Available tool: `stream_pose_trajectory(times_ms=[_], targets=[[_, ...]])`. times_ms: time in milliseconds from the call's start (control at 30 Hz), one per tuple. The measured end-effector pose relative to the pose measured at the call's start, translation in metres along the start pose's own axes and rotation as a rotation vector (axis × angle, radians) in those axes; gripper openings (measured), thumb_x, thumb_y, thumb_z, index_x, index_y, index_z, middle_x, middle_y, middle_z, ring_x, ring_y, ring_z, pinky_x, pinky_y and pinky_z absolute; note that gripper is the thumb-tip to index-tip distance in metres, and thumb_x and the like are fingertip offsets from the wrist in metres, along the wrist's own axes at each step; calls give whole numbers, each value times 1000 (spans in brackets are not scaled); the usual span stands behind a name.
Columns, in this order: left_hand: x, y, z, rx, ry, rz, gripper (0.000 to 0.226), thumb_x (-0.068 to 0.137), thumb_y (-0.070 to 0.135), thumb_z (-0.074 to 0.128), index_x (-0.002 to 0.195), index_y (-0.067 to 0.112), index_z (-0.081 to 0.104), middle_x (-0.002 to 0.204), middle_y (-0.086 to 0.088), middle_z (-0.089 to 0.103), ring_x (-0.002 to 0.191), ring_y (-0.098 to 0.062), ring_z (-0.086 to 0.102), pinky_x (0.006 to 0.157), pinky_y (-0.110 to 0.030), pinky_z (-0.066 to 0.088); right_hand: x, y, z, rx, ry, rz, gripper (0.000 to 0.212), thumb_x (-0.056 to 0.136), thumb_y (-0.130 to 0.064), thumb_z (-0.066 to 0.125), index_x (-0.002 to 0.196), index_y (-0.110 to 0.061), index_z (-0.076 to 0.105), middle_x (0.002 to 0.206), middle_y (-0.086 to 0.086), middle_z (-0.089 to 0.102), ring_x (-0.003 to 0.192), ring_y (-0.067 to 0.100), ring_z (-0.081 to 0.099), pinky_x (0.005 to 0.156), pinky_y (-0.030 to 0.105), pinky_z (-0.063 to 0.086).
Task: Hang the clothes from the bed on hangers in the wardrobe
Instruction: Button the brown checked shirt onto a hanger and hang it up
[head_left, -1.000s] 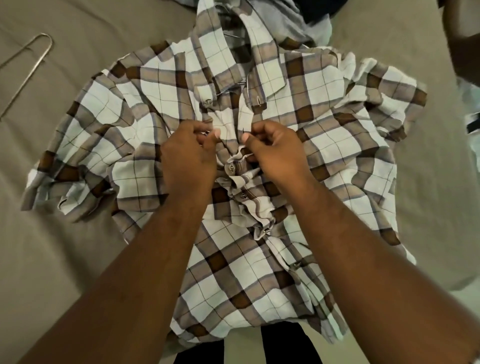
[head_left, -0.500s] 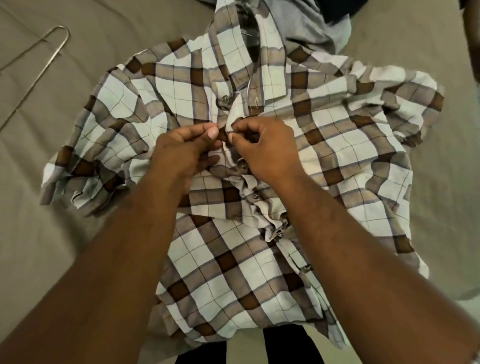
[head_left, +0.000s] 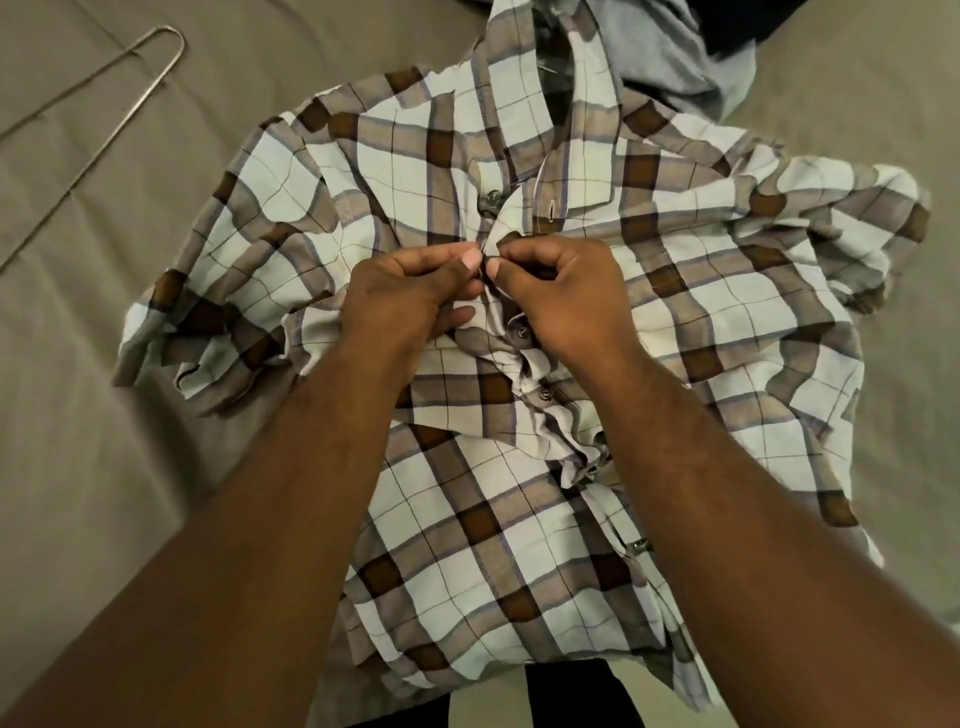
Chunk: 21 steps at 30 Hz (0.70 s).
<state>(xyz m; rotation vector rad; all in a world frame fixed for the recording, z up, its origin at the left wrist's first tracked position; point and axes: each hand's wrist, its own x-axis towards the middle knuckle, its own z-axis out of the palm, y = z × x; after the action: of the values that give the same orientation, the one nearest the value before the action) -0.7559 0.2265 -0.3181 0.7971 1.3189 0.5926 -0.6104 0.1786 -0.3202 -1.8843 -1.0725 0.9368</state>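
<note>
both hands work the plaid shirt (head_left: 519, 519) front, spread on the tan bed (head_left: 104, 467). left hand (head_left: 410, 296) and right hand (head_left: 561, 291) fingertips are clamped on the placket at one button. keep cloth taut, feed button straight. wire hanger (head_left: 104, 104) lies well apart upper left; grey garment (head_left: 660, 57) at top.

White-and-brown plaid shirt (head_left: 545, 519), beige bed (head_left: 104, 467), grey garment (head_left: 660, 57), silver hanger (head_left: 104, 124)

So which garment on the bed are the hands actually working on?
The brown-and-white plaid shirt: left hand and right hand pinch its front. The grey garment beyond its collar lies untouched.
</note>
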Motion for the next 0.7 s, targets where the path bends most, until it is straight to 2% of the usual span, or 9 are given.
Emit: stream_pose_trajectory(times_ms=[133,267,400,500,600,700], targets=[[-1,-3,1,12,5,30,18,88,17,76,106,11,77,92,-7,78,85,-12,75,73,-26,61,-2,3,0,-53,-17,-35,10,91,-24,73,95,-20,82,79,-13,75,72,-1,69,65,17,53],[0,-7,2,49,8,76,17,88,16,76,105,12,77,91,-5,79,88,-14,76,73,-24,60,-6,3,0,-43,-29,-51,13,93,-21,69,91,-20,82,74,-10,74,66,3,68,61,21,54],[-1,-10,1,73,-3,122,16,90,14,75,106,14,77,91,-4,79,89,-14,75,74,-24,59,-4,4,-9,-3,-88,-33,13,92,-18,69,86,-18,81,73,-4,75,67,16,70,58,30,56],[-2,-13,0,107,-24,155,19,91,11,72,109,12,75,95,-4,78,91,-15,75,75,-24,59,0,5,-15,45,-126,4,4,87,-20,78,87,-17,81,74,-6,76,68,8,71,61,28,57],[-4,-13,0,112,-27,171,19,94,11,68,112,12,73,98,-4,77,91,-15,75,76,-25,60,3,5,-13,48,-102,1,8,83,-23,83,87,-17,80,76,-5,76,70,8,73,65,30,61],[-8,-11,2,115,-20,188,16,94,25,68,103,14,76,89,-2,78,88,-17,75,79,-29,61,1,6,-6,14,-48,-17,8,82,-24,84,86,-19,79,74,-9,74,68,3,71,63,22,59]])
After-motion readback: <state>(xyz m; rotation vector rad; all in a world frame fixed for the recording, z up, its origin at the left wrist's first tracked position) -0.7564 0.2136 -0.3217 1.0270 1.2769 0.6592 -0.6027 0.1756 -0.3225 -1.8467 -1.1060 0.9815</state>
